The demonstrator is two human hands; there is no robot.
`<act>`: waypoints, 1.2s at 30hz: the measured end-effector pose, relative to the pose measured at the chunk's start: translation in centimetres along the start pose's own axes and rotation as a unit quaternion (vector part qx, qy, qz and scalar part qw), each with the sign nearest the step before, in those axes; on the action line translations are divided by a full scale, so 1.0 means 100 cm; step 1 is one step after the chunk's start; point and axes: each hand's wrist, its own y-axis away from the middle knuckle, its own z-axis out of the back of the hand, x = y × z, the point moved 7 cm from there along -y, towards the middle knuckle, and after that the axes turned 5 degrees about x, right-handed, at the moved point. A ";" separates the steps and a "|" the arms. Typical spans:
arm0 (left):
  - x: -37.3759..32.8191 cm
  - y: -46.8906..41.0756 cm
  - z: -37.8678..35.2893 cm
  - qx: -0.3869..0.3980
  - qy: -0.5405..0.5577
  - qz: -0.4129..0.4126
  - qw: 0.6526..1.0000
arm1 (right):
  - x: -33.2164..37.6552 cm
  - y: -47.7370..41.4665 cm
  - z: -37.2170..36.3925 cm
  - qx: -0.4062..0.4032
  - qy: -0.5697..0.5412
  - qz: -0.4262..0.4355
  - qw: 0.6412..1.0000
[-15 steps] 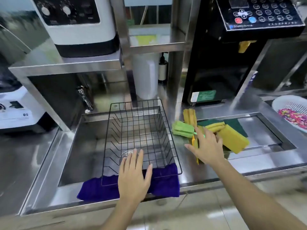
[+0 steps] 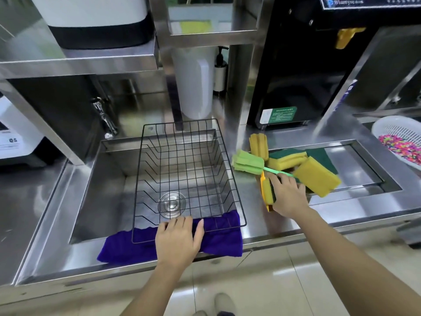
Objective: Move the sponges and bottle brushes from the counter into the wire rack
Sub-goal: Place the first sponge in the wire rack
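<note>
A black wire rack (image 2: 180,122) sits in the sink (image 2: 107,179), with nothing in it. My left hand (image 2: 178,240) lies flat on the purple cloth (image 2: 127,247) at the rack's front rim. To the right, on the counter, lie a green sponge bottle brush (image 2: 248,165), a yellow bottle brush (image 2: 258,144), a big yellow sponge (image 2: 316,176) tilted up, and more yellow-and-green sponges (image 2: 287,159). My right hand (image 2: 288,195) is closed on a yellow-and-green sponge (image 2: 267,193) standing on edge, over the yellow brush's handle.
A black dispenser machine (image 2: 296,76) stands behind the sponges. A white colander (image 2: 398,137) with coloured bits is at the far right. A faucet (image 2: 104,119) is behind the sink on the left. A steel shelf with an appliance hangs above.
My right hand has dropped from hovering with spread fingers onto the sponge and closed on it. My left hand stays at the rack's front. The camera has moved closer.
</note>
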 end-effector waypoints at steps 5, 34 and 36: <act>0.000 -0.001 -0.002 0.012 -0.008 -0.006 1.000 | 0.000 0.001 0.039 -0.103 -0.086 -0.033 0.990; 0.029 0.005 0.011 -0.017 -0.002 -0.009 1.000 | 0.213 0.004 -0.023 0.186 -0.205 0.239 0.931; 0.029 0.005 0.012 -0.019 -0.010 -0.009 1.000 | 0.209 -0.003 -0.020 0.177 -0.252 0.210 0.928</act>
